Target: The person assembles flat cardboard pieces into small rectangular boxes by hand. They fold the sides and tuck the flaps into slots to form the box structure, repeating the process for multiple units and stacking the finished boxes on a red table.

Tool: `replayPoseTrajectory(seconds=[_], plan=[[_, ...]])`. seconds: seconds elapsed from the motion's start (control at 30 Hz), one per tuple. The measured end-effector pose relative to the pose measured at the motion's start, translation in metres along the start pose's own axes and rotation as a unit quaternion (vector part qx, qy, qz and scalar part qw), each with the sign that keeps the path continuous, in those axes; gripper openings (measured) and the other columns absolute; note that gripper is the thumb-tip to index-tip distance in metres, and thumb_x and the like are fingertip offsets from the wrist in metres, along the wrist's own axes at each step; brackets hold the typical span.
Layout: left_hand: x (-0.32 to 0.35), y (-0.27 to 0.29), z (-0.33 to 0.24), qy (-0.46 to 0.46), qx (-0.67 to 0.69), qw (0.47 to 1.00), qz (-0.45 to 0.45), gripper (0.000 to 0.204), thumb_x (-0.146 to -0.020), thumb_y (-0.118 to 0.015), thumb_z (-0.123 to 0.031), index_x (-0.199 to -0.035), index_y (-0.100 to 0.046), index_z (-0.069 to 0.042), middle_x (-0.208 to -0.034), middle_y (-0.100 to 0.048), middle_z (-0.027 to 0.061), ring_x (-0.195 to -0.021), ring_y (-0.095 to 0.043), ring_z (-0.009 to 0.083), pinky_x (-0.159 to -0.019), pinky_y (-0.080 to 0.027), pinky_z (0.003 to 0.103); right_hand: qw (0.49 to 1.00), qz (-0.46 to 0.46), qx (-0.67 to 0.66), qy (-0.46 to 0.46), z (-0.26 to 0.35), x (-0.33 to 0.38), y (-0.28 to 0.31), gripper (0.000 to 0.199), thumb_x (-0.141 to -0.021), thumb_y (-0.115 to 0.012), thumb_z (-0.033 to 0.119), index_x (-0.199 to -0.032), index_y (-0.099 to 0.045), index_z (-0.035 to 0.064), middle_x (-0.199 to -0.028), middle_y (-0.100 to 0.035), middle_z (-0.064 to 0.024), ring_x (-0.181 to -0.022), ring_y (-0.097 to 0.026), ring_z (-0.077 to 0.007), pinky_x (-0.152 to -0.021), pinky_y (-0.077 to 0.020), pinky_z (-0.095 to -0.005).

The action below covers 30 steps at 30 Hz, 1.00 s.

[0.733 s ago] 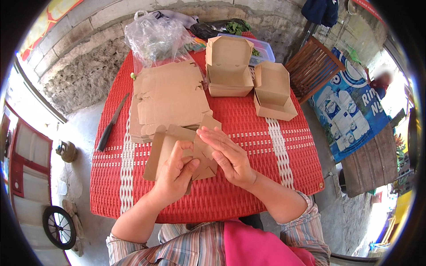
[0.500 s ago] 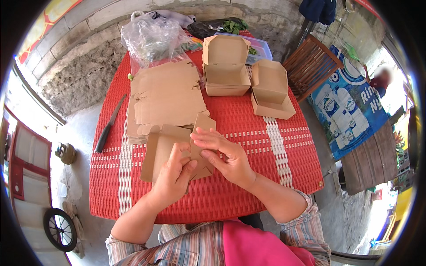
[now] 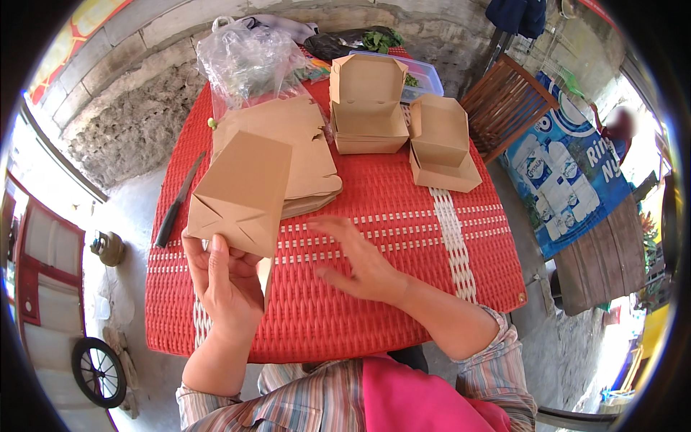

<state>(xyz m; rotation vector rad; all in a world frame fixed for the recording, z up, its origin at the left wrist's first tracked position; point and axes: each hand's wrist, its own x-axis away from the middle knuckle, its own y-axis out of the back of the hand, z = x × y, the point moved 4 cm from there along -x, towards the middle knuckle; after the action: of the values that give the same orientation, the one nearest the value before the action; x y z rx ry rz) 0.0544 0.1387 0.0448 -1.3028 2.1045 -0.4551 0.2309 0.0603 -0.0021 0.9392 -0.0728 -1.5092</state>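
My left hand [image 3: 229, 277] grips a brown cardboard box [image 3: 248, 180] by its lower edge, thumb on the near side and fingers behind. The box is tilted, with one wall and a folded, creased end turned toward me. To its right, my right hand [image 3: 363, 263] hovers over the table with fingers apart, holding nothing. Behind the held box lies a stack of flat cardboard box blanks [image 3: 306, 144], partly covered by it. Farther right stand folded boxes with raised lids: one group [image 3: 368, 129] at the back centre and another box [image 3: 443, 144] beside it.
A knife with a black handle [image 3: 170, 219] lies left of the stack on the red woven table [image 3: 389, 317]. At the back are a clear plastic bag [image 3: 252, 65], a black bag [image 3: 335, 47] with leaves and a plastic container [image 3: 430, 78]. A wooden chair [image 3: 507, 108] stands right.
The box has been lifted and turned to the left in my left hand, its end now facing me. My right hand has come off it and moved slightly right.
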Motion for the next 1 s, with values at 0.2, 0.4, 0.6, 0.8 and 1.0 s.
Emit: replayPoseTrajectory(seconds=[0.2,0.4,0.6,0.8,1.0], plan=[[0.001,0.007,0.019,0.125,0.162,0.976,-0.077,0.036,-0.102,-0.045,-0.018,-0.137,-0.039,-0.009,-0.133,-0.054,0.0136,-0.122,-0.056,0.0269,-0.1,-0.05,0.043,0.998,-0.019,0.027,0.05,0.02,-0.001,-0.03,0.107,-0.07,-0.082,0.036,-0.15,-0.02,0.0034,-0.15,-0.025,-0.0283,-0.139,-0.029,-0.044,-0.113,-0.0276,-0.0538],[0.011,0.009,0.035,0.241,0.269,0.932,-0.041,0.036,-0.102,-0.045,-0.024,-0.134,-0.043,-0.007,-0.137,-0.051,0.0116,-0.126,-0.052,0.0262,-0.104,-0.047,0.041,0.975,-0.11,0.163,0.103,0.018,0.002,-0.042,0.103,-0.067,-0.084,0.029,-0.15,-0.023,0.015,-0.151,-0.018,-0.0356,-0.141,-0.019,-0.054,-0.111,-0.0212,-0.065],[0.013,-0.009,0.029,0.22,0.238,0.946,-0.006,0.047,-0.099,-0.048,-0.019,-0.142,-0.034,-0.006,-0.144,-0.042,0.012,-0.135,-0.041,0.0272,-0.108,-0.042,0.041,0.965,-0.133,0.195,0.11,0.019,0.002,-0.037,0.095,-0.069,-0.081,0.025,-0.148,-0.029,0.0153,-0.152,-0.016,-0.0368,-0.142,-0.018,-0.0548,-0.112,-0.0166,-0.0664],[0.005,-0.015,0.029,0.195,0.096,0.966,0.14,0.062,-0.093,-0.058,-0.016,-0.145,-0.029,-0.001,-0.146,-0.041,0.0129,-0.139,-0.036,0.0264,-0.111,-0.035,0.04,0.965,-0.117,0.217,0.093,0.016,-0.005,-0.015,0.08,-0.077,-0.071,0.026,-0.145,-0.036,0.0067,-0.151,-0.026,-0.0332,-0.142,-0.027,-0.0472,-0.114,-0.0193,-0.0589],[0.014,-0.016,0.042,0.245,-0.057,0.946,0.202,0.058,-0.09,-0.068,-0.008,-0.139,-0.039,0.002,-0.135,-0.051,0.012,-0.124,-0.051,0.0195,-0.107,-0.04,0.037,0.952,-0.122,0.274,0.064,0.023,-0.007,0.005,0.073,-0.076,-0.07,0.02,-0.144,-0.043,0.0114,-0.151,-0.038,-0.0188,-0.134,-0.042,-0.0379,-0.11,-0.0309,-0.0541]])
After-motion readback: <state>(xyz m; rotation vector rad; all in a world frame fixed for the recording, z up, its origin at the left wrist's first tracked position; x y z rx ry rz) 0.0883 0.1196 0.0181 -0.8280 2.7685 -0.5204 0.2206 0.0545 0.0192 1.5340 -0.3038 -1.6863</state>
